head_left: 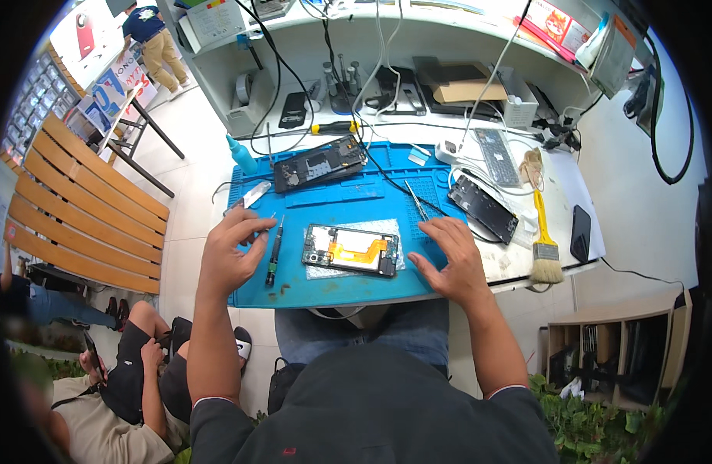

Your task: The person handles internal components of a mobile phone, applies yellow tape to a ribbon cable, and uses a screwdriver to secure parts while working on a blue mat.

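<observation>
An opened phone point(351, 250), its board and orange flex cable exposed, lies on bubble wrap point(317, 273) on a blue work mat point(251, 284). My left hand point(233, 251) hovers at the mat's left edge, fingers loosely bent and thumb apart, with nothing visible in it. Beside it rests a thin dark screwdriver point(274, 254). To the phone's right, my right hand point(456, 263) has its fingers spread. Tweezers point(415, 201) lie just beyond those fingertips; whether they touch I cannot tell. Farther back sits a dark phone housing point(319, 163).
A phone frame point(483, 209), a yellow-handled brush point(544, 240) and a black phone point(580, 233) lie at the right. A blue bottle point(241, 156) stands back left. Cables hang over the bench from the shelf. Another person point(116, 387) sits at lower left.
</observation>
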{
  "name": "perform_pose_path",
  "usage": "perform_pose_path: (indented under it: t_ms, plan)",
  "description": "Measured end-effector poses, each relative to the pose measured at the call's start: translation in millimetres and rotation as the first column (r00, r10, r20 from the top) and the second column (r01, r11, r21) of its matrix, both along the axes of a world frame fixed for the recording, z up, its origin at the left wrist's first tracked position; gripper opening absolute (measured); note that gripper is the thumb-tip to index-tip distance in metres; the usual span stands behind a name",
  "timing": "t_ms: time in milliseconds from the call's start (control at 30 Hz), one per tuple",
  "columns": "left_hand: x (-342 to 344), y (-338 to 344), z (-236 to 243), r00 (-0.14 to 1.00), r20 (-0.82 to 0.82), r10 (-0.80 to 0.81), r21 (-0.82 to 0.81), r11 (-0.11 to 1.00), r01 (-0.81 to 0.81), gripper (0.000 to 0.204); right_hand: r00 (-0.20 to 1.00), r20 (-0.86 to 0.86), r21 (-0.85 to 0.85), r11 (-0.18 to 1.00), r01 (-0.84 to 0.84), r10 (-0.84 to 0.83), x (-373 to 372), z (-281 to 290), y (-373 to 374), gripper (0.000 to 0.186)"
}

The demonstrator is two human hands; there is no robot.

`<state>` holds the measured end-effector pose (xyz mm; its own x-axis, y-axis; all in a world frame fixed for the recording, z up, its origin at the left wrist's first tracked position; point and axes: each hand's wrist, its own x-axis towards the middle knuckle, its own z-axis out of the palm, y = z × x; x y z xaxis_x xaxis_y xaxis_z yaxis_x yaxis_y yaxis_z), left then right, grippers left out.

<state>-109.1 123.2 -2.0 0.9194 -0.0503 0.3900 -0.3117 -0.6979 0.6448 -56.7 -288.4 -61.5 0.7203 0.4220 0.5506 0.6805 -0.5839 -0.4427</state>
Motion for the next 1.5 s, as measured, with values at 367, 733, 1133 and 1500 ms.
perform_pose_path:
  t_ms: [367,733,1133,1500]
  plan:
    - [111,-3,9,0.987,-0.161,0.023,0.436,0.899,0.050,0.019,0.998,0.013,0.081,0.995,0.054,-0.056,-2,1,-1,0.046]
    - [125,-16,-9,0.999,-0.028,-0.028,0.416,0.909,0.037,0.011,0.998,0.012,0.080,0.995,0.059,-0.060,1,-2,-3,0.045]
    - [108,-4,10,0.884,0.426,-0.195,0.452,0.892,-0.021,0.017,0.993,0.007,0.142,0.983,0.113,-0.115,8,9,0,0.039]
    - [69,-27,9,0.993,-0.038,-0.109,-0.592,0.803,0.065,0.022,0.691,-0.509,0.772,0.627,0.103,0.513,67,49,74,0.048]
